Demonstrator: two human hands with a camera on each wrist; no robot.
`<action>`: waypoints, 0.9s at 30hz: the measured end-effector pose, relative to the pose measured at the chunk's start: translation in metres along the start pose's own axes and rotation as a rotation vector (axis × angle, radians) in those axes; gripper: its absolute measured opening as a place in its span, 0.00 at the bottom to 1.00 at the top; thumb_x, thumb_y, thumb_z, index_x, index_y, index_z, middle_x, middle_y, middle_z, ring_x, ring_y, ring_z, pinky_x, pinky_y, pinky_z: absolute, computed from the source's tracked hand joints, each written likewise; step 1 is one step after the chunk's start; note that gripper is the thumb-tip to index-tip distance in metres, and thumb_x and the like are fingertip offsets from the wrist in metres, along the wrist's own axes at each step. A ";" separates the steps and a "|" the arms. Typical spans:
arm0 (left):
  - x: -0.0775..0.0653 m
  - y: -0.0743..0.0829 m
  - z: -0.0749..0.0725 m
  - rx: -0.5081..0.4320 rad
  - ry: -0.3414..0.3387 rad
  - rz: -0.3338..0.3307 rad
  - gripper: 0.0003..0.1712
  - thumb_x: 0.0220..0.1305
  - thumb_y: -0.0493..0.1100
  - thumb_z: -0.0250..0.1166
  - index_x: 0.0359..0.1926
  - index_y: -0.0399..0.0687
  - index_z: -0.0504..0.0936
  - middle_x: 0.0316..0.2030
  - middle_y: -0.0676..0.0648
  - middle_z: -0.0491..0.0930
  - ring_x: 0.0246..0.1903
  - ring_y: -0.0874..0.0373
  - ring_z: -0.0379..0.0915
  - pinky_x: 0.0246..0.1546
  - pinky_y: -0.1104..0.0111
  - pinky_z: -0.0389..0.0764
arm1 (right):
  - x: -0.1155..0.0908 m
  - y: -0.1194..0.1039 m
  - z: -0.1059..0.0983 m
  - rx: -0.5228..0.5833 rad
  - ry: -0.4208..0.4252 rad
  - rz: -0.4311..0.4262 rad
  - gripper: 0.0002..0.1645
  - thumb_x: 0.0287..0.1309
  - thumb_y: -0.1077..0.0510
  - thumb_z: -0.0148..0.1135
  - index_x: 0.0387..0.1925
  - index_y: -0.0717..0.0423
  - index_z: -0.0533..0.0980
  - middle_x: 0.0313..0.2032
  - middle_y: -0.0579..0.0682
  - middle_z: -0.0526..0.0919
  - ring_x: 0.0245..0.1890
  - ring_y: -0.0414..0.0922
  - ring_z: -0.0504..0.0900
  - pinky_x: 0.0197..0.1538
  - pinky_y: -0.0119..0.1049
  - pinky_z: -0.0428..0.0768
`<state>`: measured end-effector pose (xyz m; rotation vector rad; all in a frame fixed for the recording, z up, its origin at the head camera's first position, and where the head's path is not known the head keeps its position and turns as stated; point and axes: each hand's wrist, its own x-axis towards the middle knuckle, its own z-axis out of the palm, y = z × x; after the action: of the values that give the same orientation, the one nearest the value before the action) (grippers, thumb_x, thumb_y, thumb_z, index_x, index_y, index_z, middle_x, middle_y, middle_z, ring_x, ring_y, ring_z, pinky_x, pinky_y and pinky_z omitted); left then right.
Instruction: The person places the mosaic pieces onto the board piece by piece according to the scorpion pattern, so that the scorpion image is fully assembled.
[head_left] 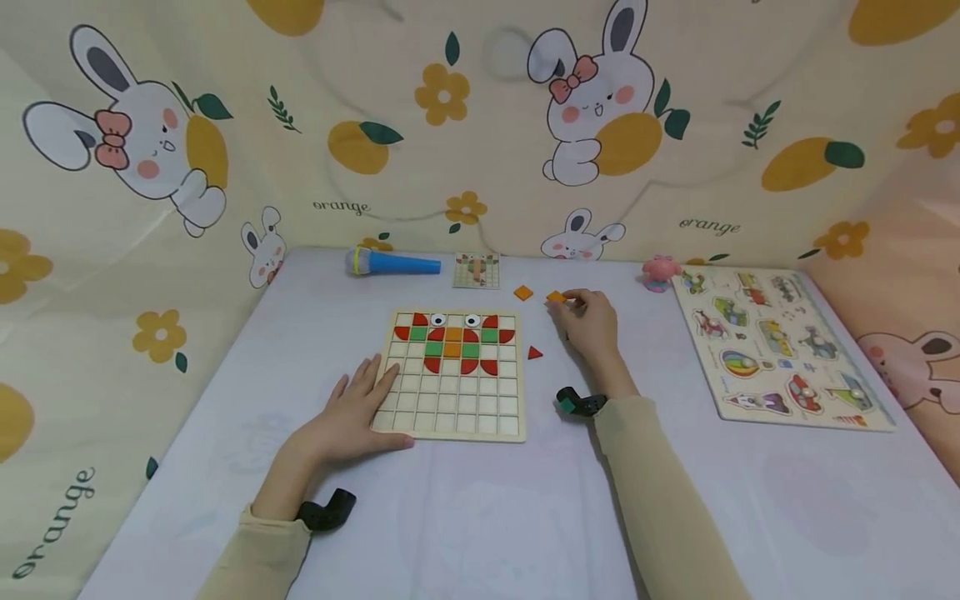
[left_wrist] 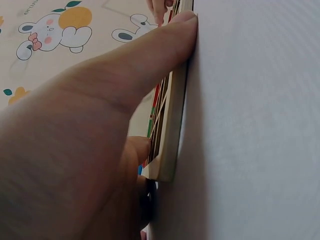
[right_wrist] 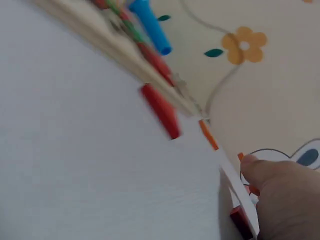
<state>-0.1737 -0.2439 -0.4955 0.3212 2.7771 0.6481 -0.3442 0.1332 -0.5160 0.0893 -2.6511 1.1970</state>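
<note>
A wooden grid board (head_left: 447,425) lies on the table, its upper squares filled with red, green and orange tiles and two eye tiles. Over its left edge my left hand (head_left: 345,421) rests with fingers spread, the thumb (left_wrist: 160,45) along the near edge. My right hand (head_left: 592,329), beyond the board's right side, pinches an orange square tile (head_left: 555,297) at the fingertips. Left of that tile lies another orange square tile (head_left: 523,292). A red triangular tile (head_left: 535,353) sits just right of the board.
Behind the board are a blue toy microphone (head_left: 401,264) and a small pattern card (head_left: 476,271). A pink toy (head_left: 660,272) stands at the back right, beside a wooden picture puzzle board (head_left: 780,350). A printed cloth (head_left: 465,125) hangs behind the table.
</note>
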 end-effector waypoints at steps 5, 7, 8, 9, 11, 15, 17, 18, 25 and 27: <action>-0.003 -0.003 0.004 0.017 -0.008 -0.019 0.71 0.56 0.73 0.73 0.86 0.43 0.48 0.85 0.33 0.35 0.84 0.35 0.28 0.80 0.36 0.34 | -0.014 -0.007 0.004 -0.028 -0.064 -0.028 0.26 0.71 0.47 0.67 0.58 0.64 0.82 0.46 0.62 0.79 0.44 0.55 0.74 0.48 0.45 0.71; -0.003 -0.004 0.005 0.022 -0.011 -0.022 0.71 0.56 0.74 0.73 0.86 0.43 0.48 0.85 0.33 0.35 0.84 0.35 0.28 0.80 0.36 0.33 | -0.018 -0.013 0.001 -0.005 -0.086 -0.051 0.25 0.72 0.49 0.67 0.59 0.63 0.82 0.45 0.60 0.78 0.43 0.54 0.73 0.46 0.43 0.71; -0.003 -0.004 0.005 0.020 -0.009 -0.018 0.71 0.56 0.74 0.72 0.86 0.43 0.48 0.85 0.33 0.35 0.84 0.35 0.27 0.80 0.36 0.33 | -0.019 -0.018 -0.003 0.017 -0.087 -0.069 0.23 0.72 0.50 0.68 0.58 0.62 0.82 0.44 0.60 0.78 0.43 0.54 0.72 0.46 0.42 0.71; -0.002 -0.003 0.005 0.017 -0.006 -0.013 0.71 0.56 0.74 0.72 0.86 0.43 0.48 0.85 0.33 0.35 0.84 0.34 0.28 0.80 0.36 0.33 | -0.020 -0.023 -0.007 0.040 -0.082 -0.092 0.22 0.72 0.51 0.68 0.58 0.62 0.82 0.44 0.60 0.78 0.43 0.54 0.72 0.46 0.42 0.70; 0.000 -0.002 0.004 0.013 -0.003 -0.008 0.71 0.57 0.75 0.72 0.86 0.44 0.47 0.85 0.34 0.35 0.84 0.35 0.27 0.80 0.37 0.33 | -0.021 -0.037 -0.018 0.091 -0.068 -0.143 0.21 0.72 0.52 0.69 0.57 0.61 0.82 0.43 0.60 0.77 0.42 0.55 0.72 0.45 0.41 0.69; 0.001 0.000 0.004 0.004 -0.011 -0.006 0.71 0.57 0.74 0.72 0.86 0.44 0.47 0.85 0.34 0.34 0.84 0.35 0.26 0.80 0.37 0.32 | -0.033 -0.069 -0.026 0.140 -0.068 -0.227 0.19 0.71 0.52 0.71 0.55 0.60 0.83 0.42 0.63 0.78 0.41 0.59 0.73 0.44 0.41 0.68; 0.001 0.000 0.005 0.012 -0.015 -0.007 0.71 0.57 0.74 0.72 0.86 0.44 0.47 0.85 0.34 0.34 0.84 0.35 0.26 0.80 0.37 0.33 | -0.044 -0.084 -0.020 0.136 -0.122 -0.257 0.19 0.71 0.52 0.71 0.55 0.59 0.83 0.42 0.64 0.79 0.42 0.61 0.74 0.43 0.41 0.69; 0.001 0.000 0.004 0.013 -0.015 -0.007 0.71 0.57 0.74 0.72 0.86 0.44 0.47 0.85 0.34 0.34 0.84 0.35 0.26 0.80 0.37 0.33 | -0.051 -0.091 -0.015 0.126 -0.158 -0.272 0.19 0.70 0.52 0.71 0.55 0.59 0.83 0.43 0.63 0.80 0.42 0.61 0.75 0.43 0.41 0.70; 0.002 -0.002 0.000 0.028 -0.004 0.008 0.70 0.58 0.74 0.71 0.86 0.43 0.48 0.85 0.33 0.35 0.84 0.35 0.28 0.80 0.36 0.33 | -0.081 -0.125 0.029 0.011 -0.394 -0.404 0.19 0.70 0.50 0.71 0.56 0.57 0.84 0.46 0.56 0.82 0.45 0.54 0.79 0.46 0.39 0.79; 0.002 -0.001 0.000 0.028 -0.003 0.012 0.70 0.58 0.74 0.71 0.86 0.43 0.48 0.85 0.33 0.35 0.84 0.34 0.29 0.80 0.35 0.34 | -0.087 -0.129 0.037 -0.037 -0.433 -0.414 0.19 0.70 0.50 0.71 0.55 0.56 0.84 0.45 0.54 0.82 0.43 0.51 0.79 0.46 0.39 0.80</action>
<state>-0.1755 -0.2448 -0.4964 0.3451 2.7859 0.6112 -0.2468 0.0167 -0.4658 0.9374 -2.7948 1.0795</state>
